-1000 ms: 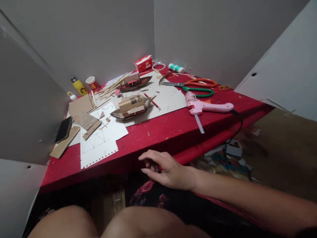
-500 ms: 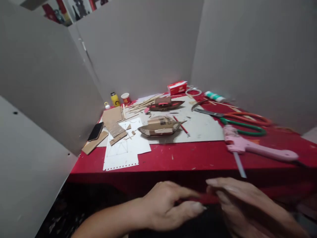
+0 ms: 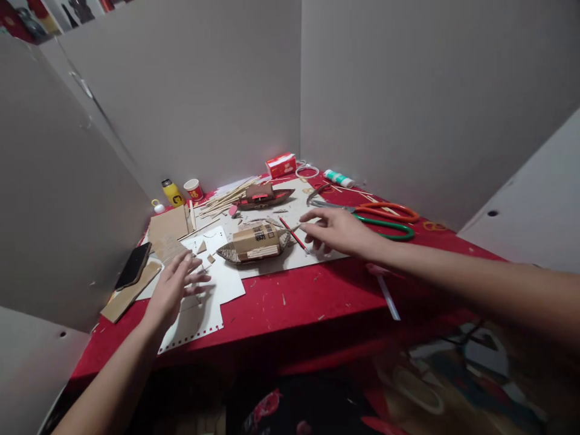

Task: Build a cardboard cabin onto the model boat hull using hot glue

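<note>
A cardboard model boat (image 3: 254,244) lies in the middle of the table, its pointed right end towards my right hand. My right hand (image 3: 333,232) hovers beside that end with fingers apart; whether a fingertip touches the tip I cannot tell. A red pencil (image 3: 294,235) lies between the boat and this hand. My left hand (image 3: 174,287) is spread above the white drawing paper (image 3: 226,287), left of the boat, holding nothing. Small cardboard scraps (image 3: 202,246) lie near its fingers. Behind stands a dark brown model boat (image 3: 263,196) with red parts.
Large scissors (image 3: 385,232) with green and orange handles lie at right. Under my right forearm a glue stick (image 3: 388,299) juts from the mostly hidden pink glue gun. Thin wooden sticks (image 3: 226,202), a phone (image 3: 133,266), a paper cup (image 3: 193,190) and a yellow bottle (image 3: 172,193) are around.
My hands have risen from in front of the table edge, where they were close together, and parted over the table. The view has turned to the right.
</note>
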`<control>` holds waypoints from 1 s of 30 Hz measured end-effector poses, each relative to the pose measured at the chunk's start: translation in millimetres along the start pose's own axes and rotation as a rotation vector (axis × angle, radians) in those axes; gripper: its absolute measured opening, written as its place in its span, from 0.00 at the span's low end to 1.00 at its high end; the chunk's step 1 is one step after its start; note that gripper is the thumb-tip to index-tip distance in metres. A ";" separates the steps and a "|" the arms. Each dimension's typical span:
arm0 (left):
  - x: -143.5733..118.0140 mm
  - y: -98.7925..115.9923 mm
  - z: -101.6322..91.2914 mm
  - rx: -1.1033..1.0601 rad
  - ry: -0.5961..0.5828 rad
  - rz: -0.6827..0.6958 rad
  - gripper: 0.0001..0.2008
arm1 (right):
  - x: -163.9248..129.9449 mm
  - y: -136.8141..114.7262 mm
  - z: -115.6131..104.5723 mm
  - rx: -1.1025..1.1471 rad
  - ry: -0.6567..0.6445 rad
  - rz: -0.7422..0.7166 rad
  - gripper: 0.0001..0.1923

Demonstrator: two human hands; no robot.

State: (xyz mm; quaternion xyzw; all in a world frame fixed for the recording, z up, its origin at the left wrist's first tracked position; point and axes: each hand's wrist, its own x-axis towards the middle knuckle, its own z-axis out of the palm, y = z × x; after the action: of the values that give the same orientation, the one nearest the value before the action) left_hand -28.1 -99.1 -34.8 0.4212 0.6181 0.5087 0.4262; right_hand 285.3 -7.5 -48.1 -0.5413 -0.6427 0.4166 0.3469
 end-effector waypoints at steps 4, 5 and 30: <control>32.1 -7.5 20.6 -0.077 -0.080 -0.090 0.20 | 22.6 -4.7 18.8 0.030 -0.174 0.109 0.10; 35.7 -9.6 26.4 -0.092 -0.108 -0.101 0.19 | 24.5 -5.7 22.6 0.038 -0.206 0.129 0.09; 1.8 -13.5 64.9 -0.633 -0.669 -0.571 0.28 | 34.0 -27.6 -18.7 0.127 -0.721 -0.022 0.15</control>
State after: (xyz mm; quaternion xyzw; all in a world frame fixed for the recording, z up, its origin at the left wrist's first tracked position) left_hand 32.2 -81.7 -56.0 0.2265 0.3553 0.3723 0.8269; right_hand 285.0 27.2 -15.4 -0.3302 -0.7025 0.6158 0.1354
